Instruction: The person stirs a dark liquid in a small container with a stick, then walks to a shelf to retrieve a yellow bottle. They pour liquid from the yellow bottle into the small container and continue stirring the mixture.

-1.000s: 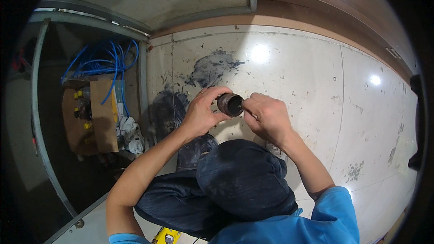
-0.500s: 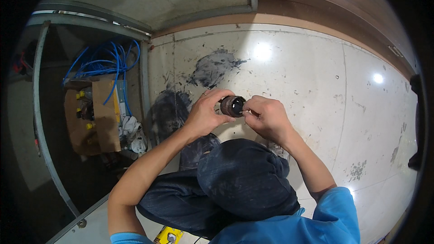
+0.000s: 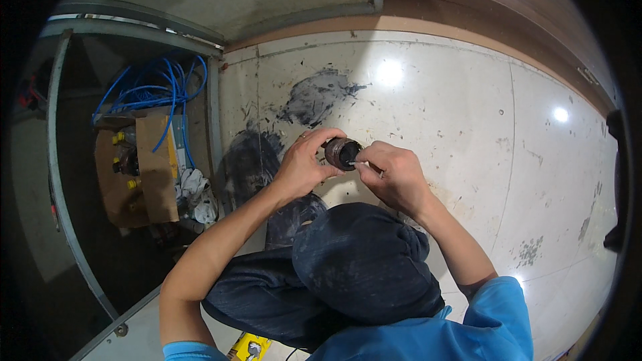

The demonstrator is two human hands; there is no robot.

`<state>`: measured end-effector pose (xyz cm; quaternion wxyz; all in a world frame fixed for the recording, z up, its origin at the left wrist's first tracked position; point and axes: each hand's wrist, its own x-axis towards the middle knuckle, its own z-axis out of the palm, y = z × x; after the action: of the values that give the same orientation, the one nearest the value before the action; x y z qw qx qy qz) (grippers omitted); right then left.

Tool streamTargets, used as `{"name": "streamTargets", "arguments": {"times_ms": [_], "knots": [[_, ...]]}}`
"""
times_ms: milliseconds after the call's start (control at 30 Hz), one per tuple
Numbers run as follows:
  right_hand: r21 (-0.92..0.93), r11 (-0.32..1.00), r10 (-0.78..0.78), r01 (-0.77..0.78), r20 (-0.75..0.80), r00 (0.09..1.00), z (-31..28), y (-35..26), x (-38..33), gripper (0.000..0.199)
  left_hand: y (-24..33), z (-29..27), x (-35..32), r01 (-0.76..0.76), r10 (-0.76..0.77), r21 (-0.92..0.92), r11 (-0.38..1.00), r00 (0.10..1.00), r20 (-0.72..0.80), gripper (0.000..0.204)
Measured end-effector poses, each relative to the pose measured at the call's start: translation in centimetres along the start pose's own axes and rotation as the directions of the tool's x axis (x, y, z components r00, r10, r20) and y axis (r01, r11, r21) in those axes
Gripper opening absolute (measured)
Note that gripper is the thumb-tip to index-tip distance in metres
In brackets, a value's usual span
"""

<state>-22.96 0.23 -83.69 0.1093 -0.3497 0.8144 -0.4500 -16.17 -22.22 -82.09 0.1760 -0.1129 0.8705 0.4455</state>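
Note:
My left hand [image 3: 304, 167] is wrapped round the side of a short dark cylindrical part [image 3: 332, 152], brownish on the outside with a black hollow end facing right. It is held tilted above the floor, over my bent knees. In my right hand [image 3: 400, 172], a thin pale stick-like tool [image 3: 376, 170] is pinched between thumb and fingers. Its tip points at the hollow end of the part, at or just inside the rim. Whether the tip touches the inner wall is too small to tell.
The pale floor [image 3: 455, 127] has black smears [image 3: 317, 97] ahead of my hands. On the left, a metal frame [image 3: 53, 120] surrounds a cardboard box [image 3: 157, 174] of yellow-capped bottles, a coiled blue hose [image 3: 170, 90] and white rags [image 3: 197, 197]. A yellow packet [image 3: 249, 347] lies near me.
The dark cylindrical part has tilted and shifted slightly left in my left hand. My right hand has turned a little, and more of the pale tool now shows.

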Motion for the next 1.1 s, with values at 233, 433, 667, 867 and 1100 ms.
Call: {"name": "streamTargets", "arguments": {"times_ms": [233, 433, 667, 867, 1100], "knots": [[0.105, 0.994, -0.003, 0.001, 0.023, 1.0, 0.5, -0.1, 0.1, 0.006, -0.1, 0.1, 0.0, 0.008, -0.008, -0.005, 1.0, 1.0, 0.01, 0.068], [-0.006, 1.0, 0.006, -0.006, 0.085, 0.996, 0.6, 0.3, 0.2, 0.007, -0.7, 0.4, 0.1, -0.026, 0.027, -0.025, 0.999, 1.0, 0.008, 0.068], [-0.035, 0.999, 0.009, -0.007, 0.041, 0.999, 0.7, 0.5, 0.0, 0.007, -0.9, 0.4, 0.2, -0.025, 0.025, 0.007, 1.0, 1.0, -0.007, 0.069], [-0.027, 0.998, 0.052, -0.052, 0.029, 0.998, 0.9, 0.7, -0.2, 0.008, -1.0, 0.4, 0.2, -0.035, 0.034, 0.06, 0.998, 0.999, 0.021, 0.075], [0.051, 0.997, 0.05, -0.051, 0.029, 0.998, 1.0, 1.1, -0.6, 0.008, -0.9, 0.6, 0.2, -0.043, 0.04, 0.072, 0.996, 0.998, 0.042, 0.075]]}}
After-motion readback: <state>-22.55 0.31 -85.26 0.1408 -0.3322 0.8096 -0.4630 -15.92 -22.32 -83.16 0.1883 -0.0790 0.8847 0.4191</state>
